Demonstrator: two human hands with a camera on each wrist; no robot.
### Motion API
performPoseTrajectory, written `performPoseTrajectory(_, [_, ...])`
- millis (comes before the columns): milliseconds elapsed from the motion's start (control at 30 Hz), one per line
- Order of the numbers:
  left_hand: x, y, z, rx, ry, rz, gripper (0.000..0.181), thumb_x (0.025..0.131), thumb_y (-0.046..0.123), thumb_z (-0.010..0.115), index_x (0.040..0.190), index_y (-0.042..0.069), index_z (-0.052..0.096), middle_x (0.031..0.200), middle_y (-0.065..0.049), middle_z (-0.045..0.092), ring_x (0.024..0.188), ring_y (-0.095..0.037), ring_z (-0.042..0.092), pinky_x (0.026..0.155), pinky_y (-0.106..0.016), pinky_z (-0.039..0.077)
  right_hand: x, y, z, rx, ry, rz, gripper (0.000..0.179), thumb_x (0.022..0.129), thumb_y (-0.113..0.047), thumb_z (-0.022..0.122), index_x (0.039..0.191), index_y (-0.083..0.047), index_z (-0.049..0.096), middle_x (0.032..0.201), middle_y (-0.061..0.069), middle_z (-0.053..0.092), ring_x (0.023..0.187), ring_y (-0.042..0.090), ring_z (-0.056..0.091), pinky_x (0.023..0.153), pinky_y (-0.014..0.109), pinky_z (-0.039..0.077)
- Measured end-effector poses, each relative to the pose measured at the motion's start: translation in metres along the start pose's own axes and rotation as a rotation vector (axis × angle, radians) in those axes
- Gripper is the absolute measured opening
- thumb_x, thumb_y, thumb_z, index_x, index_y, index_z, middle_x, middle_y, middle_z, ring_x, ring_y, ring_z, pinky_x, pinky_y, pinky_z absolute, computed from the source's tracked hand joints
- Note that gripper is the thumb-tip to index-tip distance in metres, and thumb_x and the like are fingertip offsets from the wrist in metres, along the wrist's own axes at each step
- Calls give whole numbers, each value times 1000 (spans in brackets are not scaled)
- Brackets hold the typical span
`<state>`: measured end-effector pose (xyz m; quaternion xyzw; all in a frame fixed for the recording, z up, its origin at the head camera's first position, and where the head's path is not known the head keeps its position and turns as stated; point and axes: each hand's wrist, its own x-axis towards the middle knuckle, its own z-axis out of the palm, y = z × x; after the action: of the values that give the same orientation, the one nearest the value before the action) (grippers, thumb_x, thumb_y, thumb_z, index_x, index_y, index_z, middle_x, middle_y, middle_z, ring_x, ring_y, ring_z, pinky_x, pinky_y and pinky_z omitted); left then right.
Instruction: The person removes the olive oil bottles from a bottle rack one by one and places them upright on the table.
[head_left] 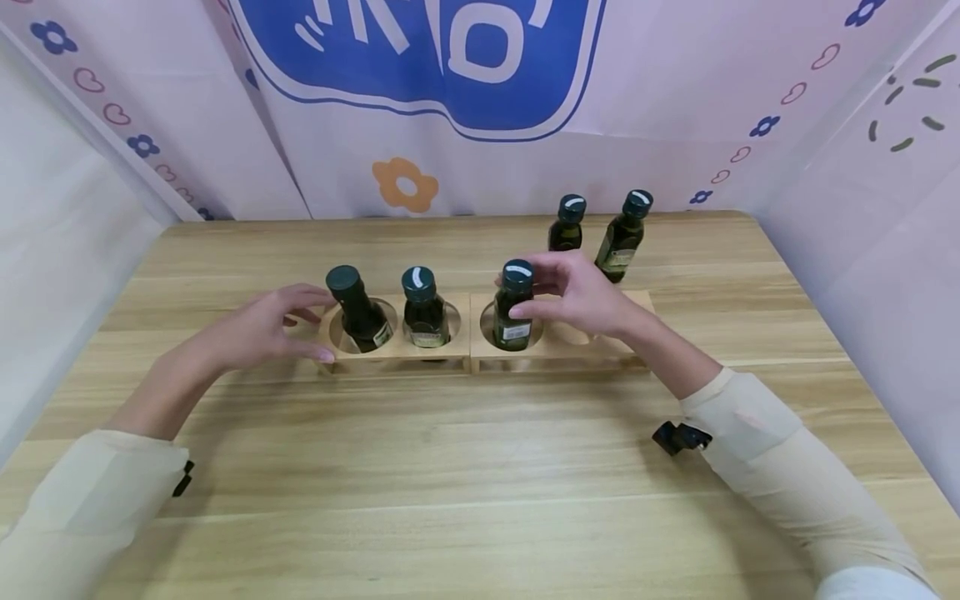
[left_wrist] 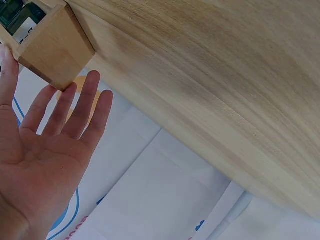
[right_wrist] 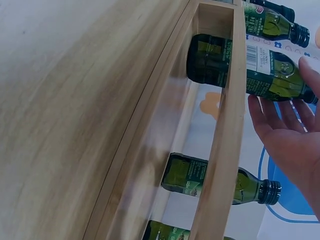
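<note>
A light wooden bottle rack (head_left: 472, 364) with round holes and a seam at its middle stands on the table. My right hand (head_left: 588, 296) holds a dark green bottle (head_left: 514, 321) between thumb and fingers, the bottle standing in a hole right of the seam. In the right wrist view this bottle's (right_wrist: 260, 75) base shows below the rack's top board. Left of the seam stand another bottle (head_left: 426, 321) and a tilted bottle (head_left: 363, 321). At the rack's left end, my left hand (head_left: 258, 329) touches the wood with fairly straight fingers, seen also in the left wrist view (left_wrist: 50, 140).
Behind the rack's right half stand two more dark green bottles, the nearer-to-middle bottle (head_left: 565, 235) partly hidden by my right hand, and the other bottle (head_left: 619, 250) further right. A printed cloth (head_left: 480, 179) hangs along the back edge of the wooden table (head_left: 450, 483).
</note>
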<state>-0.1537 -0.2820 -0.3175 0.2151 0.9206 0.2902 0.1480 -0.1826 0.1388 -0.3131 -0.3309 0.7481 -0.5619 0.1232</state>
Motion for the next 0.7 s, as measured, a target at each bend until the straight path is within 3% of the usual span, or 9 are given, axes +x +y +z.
performPoseTrajectory(267, [0,4,0,-21,1,3,75,86,18,87,145,-10,50,147,-29,51,122,-48,60,104,-70,45,3,4,-1,22,-10,-15,41,87,10,78,126,13,65,123,31,68,109,28,72,94,35,60])
performPoseTrajectory(700, [0,3,0,-14,3,2,74,85,18,88,144,-9,52,147,-29,52,121,-48,61,103,-70,45,3,7,-2,37,-16,-25,40,86,11,78,123,15,65,118,21,73,107,27,73,93,36,61])
